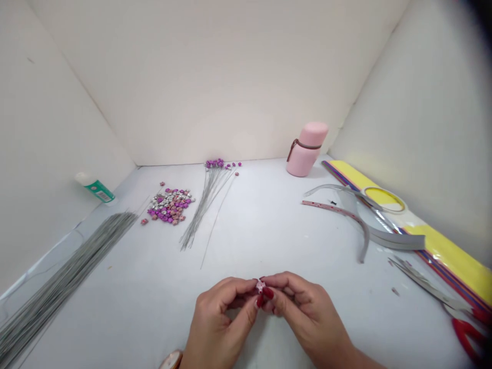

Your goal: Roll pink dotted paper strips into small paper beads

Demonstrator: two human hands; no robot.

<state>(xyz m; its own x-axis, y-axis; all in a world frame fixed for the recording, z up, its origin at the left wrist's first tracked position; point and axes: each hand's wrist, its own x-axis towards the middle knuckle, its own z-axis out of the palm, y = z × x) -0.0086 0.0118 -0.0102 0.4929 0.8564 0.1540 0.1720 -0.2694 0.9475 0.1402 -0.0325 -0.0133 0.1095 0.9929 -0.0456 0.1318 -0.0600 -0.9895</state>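
Between the fingertips of both hands, near the front of the table, is a small pink paper star (260,285). My left hand (226,318) pinches it from the left, and my right hand (303,312) pinches it from the right. The fingertips cover much of the star. Further off to the left lies a pile of small purple, silver and pink stars (170,206). Beside that pile, a bunch of thin wires (205,207) carries purple stars (214,163) at its far end. One separate wire (217,225) ends near a pink star (237,174).
A thick bundle of grey wires (73,277) lies at left, near a green-and-white glue bottle (98,189). A pink flask (306,149) stands at the back. At right are paper strips (338,209), a tape roll (402,205), yellow sheets (446,246) and red-handled scissors (467,333).
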